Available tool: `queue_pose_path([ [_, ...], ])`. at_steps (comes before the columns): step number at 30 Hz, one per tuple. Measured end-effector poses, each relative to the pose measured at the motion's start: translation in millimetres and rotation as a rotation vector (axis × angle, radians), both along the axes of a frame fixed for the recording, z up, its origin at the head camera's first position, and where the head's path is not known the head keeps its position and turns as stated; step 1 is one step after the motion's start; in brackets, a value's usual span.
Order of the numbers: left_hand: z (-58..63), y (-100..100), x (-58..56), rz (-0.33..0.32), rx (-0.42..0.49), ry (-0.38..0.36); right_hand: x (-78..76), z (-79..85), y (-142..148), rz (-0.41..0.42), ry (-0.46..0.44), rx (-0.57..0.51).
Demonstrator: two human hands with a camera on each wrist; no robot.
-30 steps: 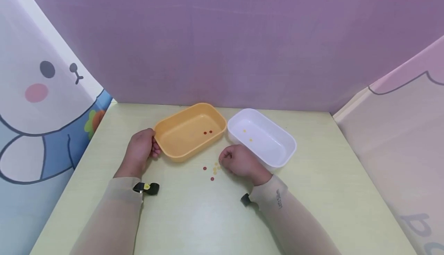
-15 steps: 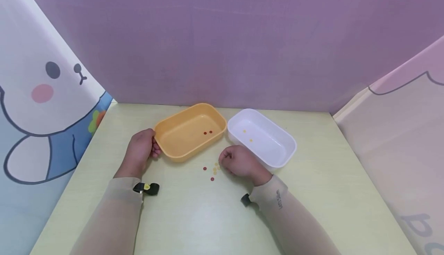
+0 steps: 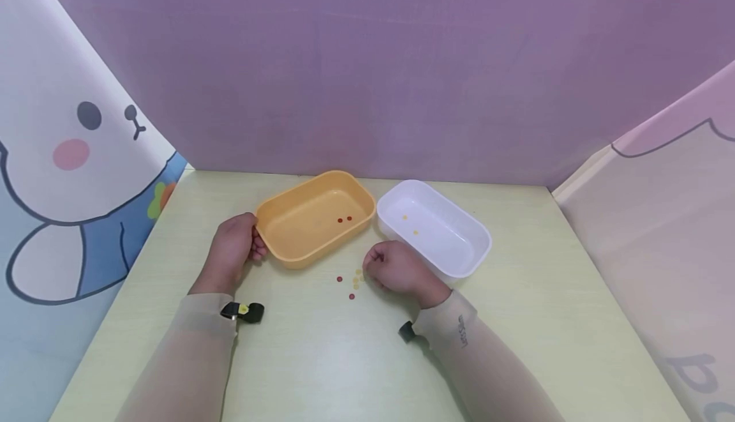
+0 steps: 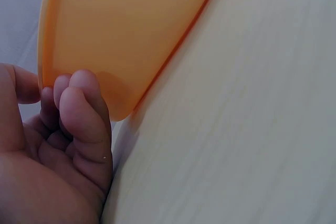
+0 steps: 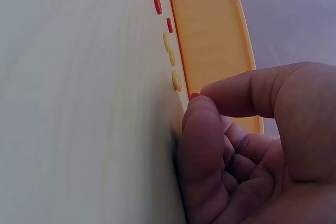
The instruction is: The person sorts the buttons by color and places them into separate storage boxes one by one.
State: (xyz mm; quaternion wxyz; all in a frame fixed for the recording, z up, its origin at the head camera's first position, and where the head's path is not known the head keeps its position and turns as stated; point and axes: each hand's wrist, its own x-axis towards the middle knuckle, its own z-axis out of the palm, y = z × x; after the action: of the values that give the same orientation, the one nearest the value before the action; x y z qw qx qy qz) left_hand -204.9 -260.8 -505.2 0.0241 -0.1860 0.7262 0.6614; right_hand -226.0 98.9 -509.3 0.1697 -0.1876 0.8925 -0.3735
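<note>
My left hand [image 3: 232, 243] grips the left end of an orange plastic tray [image 3: 298, 243], thumb and index finger at its rim in the left wrist view. Two red buttons [image 3: 340, 220] lie inside this tray. On the table, my right hand [image 3: 399, 269] pinches a small red button [image 5: 195, 96] between thumb and index finger, as the right wrist view shows. Just left of that hand are several yellow buttons [image 3: 356, 281] and two more red buttons [image 3: 351, 296]. Beyond it stands a white tray [image 3: 471, 262] with two yellow buttons [image 3: 416, 232] in it.
Both trays stand side by side at the back of the pale wooden table [image 3: 310, 358]. A purple curtain [image 3: 367, 77] rises behind the table. Printed cloth panels [image 3: 660, 230] close off the left and right sides.
</note>
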Motion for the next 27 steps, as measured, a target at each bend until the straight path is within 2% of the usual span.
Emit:
queue_pose_path([
  [5,0.5,1.2,-0.7,-0.005,0.003,-0.013,0.4,1.0,0.1,-0.023,-0.018,-0.007],
  [14,2.5,2.7,0.3,-0.004,-0.001,-0.028,1.1,4.6,-2.0,-0.084,-0.103,-0.036],
  [27,1.9,0.2,-1.3,-0.002,0.011,-0.012,2.2,15.8,-4.1,-0.077,-0.17,-0.104],
])
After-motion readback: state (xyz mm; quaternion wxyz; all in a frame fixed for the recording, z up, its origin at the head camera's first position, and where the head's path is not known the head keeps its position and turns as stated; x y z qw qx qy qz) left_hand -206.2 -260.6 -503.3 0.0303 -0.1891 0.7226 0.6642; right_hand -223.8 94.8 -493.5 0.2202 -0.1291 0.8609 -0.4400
